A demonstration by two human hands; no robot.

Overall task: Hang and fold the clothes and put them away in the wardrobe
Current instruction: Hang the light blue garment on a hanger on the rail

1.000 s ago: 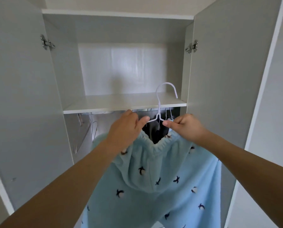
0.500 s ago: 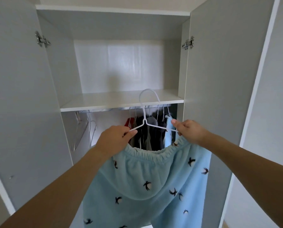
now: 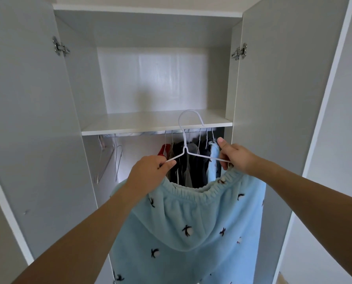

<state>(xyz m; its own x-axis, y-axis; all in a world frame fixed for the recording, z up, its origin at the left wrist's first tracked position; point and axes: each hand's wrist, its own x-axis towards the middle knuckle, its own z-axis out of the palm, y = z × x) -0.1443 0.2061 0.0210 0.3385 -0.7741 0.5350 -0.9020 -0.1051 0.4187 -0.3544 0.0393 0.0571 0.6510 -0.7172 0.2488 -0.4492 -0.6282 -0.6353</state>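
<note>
in the middle of the frame the left hand [image 3: 150, 173] pinches the left end of the white wire hanger [image 3: 186, 151], its fingers curled round the wire, and the right hand [image 3: 235, 155] grips the right end in the same way, thumb pointing up. both hands also catch the elastic waistband of the light blue fleece pants [image 3: 193, 226], probably so the waist stays spread over the hanger arms and does not slide off. the pants hang down toward the lower middle of the frame, in front of the open wardrobe.

the hook of the hanger stands up in front of the white shelf [image 3: 130, 125], near the rail [image 3: 142, 133] under it but not yet on it, as far as i can judge. on the rail, center right, dark clothes [image 3: 189, 160] already hang close together; at center left some empty hangers [image 3: 107, 158] leave a free place. i think the two-hand hold keeps the hanger level for hooking it there.
</note>
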